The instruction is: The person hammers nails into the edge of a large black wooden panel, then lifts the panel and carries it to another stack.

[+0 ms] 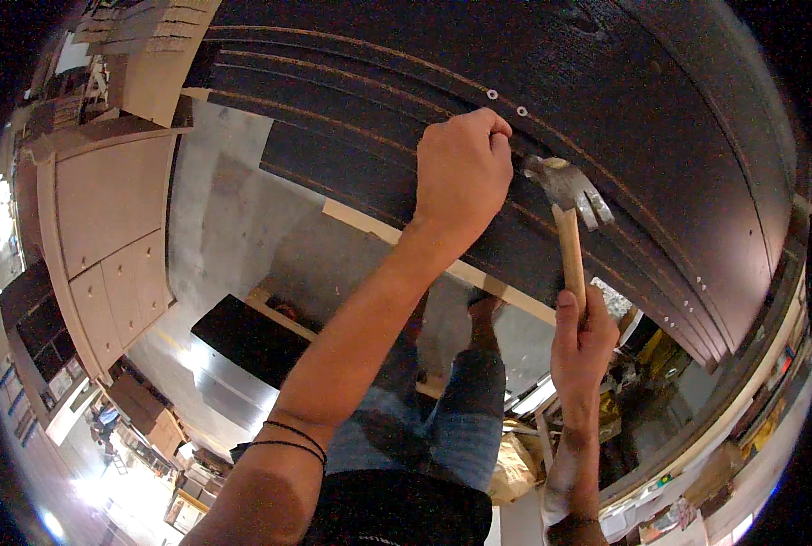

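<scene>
My right hand (pixel 584 341) is wrapped round the wooden handle of a claw hammer (pixel 565 187). The hammer's metal head is up by the dark panels, its claw toward the right. Just left of the head, my left hand (pixel 465 168) is closed in a pinch over the panel edges; whatever its fingers hold is hidden. Several long dark panels (pixel 333 105) lie in overlapping rows, their raw brown edges showing. Two small white round fittings (pixel 521 111) sit at a panel edge beyond my left hand. More small white fittings (pixel 670 323) dot the edges at the right ends.
A pale wooden strip (pixel 501 289) runs along the near side below the panels. To the left stands a light brown cabinet (pixel 115 237) with panelled fronts. A black box-like piece (pixel 260 341) rests on the grey floor (pixel 215 182). Cluttered shelving (pixel 679 464) curves along the right.
</scene>
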A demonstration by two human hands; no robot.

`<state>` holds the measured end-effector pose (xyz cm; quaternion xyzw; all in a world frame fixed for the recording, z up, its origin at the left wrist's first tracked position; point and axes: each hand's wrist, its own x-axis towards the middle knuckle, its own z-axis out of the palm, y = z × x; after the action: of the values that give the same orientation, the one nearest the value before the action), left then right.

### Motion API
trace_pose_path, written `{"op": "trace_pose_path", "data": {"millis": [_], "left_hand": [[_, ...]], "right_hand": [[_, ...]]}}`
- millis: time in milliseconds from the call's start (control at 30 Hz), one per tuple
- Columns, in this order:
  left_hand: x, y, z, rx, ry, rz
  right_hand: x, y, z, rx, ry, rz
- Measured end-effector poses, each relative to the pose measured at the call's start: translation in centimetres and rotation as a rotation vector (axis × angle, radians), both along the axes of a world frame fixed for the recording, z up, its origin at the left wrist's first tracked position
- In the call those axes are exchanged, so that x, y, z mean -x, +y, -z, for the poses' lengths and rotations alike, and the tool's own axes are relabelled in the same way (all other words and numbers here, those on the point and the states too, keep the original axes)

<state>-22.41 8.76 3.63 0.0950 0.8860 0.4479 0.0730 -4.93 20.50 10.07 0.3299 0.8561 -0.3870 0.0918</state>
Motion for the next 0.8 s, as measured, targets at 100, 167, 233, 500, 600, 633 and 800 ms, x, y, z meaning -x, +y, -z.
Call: {"op": "trace_pose_path", "data": {"millis": [100,167,233,500,600,633,800], "left_hand": [[-0.1,-0.2,0.1,-0.029,0.025,0.009],[0.0,-0.6,0.6,-0.121,-0.017,0.011],[-0.3,-0.9,-0.1,-0.224,-0.144,-0.029],[-1.7,-5.0,-2.0,-0.514,-0.473,-0.309],[-2.6,-6.2,-2.3,-0.558,-0.631,-0.340],[-2.9,-6.6,-2.3,-0.589,-0.658,-0.321],[-3.8,-8.0,-1.7,-0.698,-0.728,-0.333]], "right_hand": [[0.1,0.0,0.0,-0.024,0.018,-0.040],[0.3,-0.1,0.0,-0.028,0.034,-0.039],[0.6,-0.1,0.0,-0.033,0.047,-0.012],[1.8,0.0,-1.4,-0.108,0.383,-0.122],[2.8,0.1,1.0,-0.223,0.007,-0.267],[3.1,0.4,1.3,-0.251,-0.038,-0.279],[2.6,-0.3,-0.1,-0.121,0.266,-0.128]]}}
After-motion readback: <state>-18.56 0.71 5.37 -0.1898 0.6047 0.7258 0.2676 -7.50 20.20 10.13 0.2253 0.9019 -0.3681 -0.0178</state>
